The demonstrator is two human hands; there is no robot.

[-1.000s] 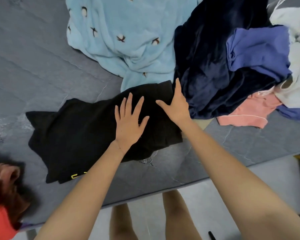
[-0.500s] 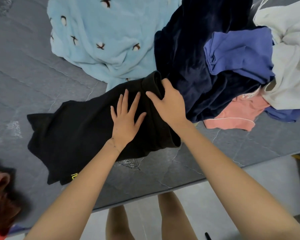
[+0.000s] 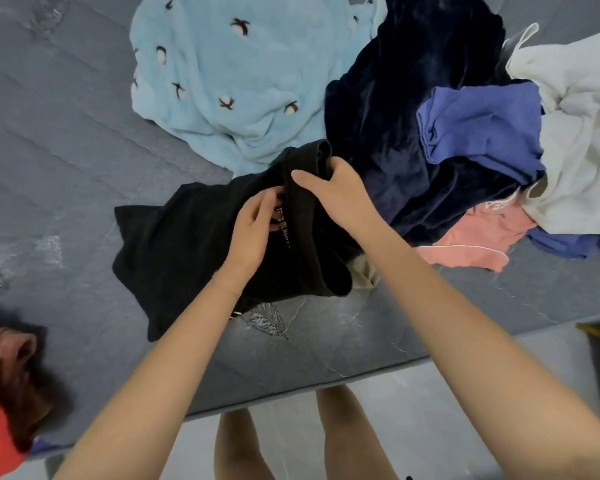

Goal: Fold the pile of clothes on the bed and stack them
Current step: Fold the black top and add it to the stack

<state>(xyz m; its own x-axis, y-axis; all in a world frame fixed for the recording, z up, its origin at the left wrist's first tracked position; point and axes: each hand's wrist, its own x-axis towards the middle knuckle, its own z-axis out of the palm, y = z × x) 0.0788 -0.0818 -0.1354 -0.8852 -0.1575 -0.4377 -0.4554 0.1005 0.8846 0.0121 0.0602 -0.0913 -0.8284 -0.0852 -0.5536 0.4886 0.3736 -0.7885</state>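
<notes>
A black garment (image 3: 181, 251) lies in front of me on the grey bed (image 3: 66, 140). My right hand (image 3: 333, 195) grips its right edge and lifts it over toward the left. My left hand (image 3: 253, 230) has curled fingers on the black cloth under that raised edge, beside a small printed label. Behind lies the pile: a light blue fleece piece with small motifs (image 3: 229, 74), a dark navy velvet garment (image 3: 395, 116), a purple-blue one (image 3: 478, 126), a white one (image 3: 582, 140) and a pink one (image 3: 482, 237).
A red and brown garment (image 3: 4, 393) lies at the bed's near left corner. The bed's front edge (image 3: 326, 386) runs just before my legs, with grey floor (image 3: 413, 427) beyond. Bare grey bedding spreads to the left of the black garment.
My right hand went from pressing flat to gripping the black garment's right edge and raising it leftward. My left hand's spread fingers curled onto the cloth. The view shifted.
</notes>
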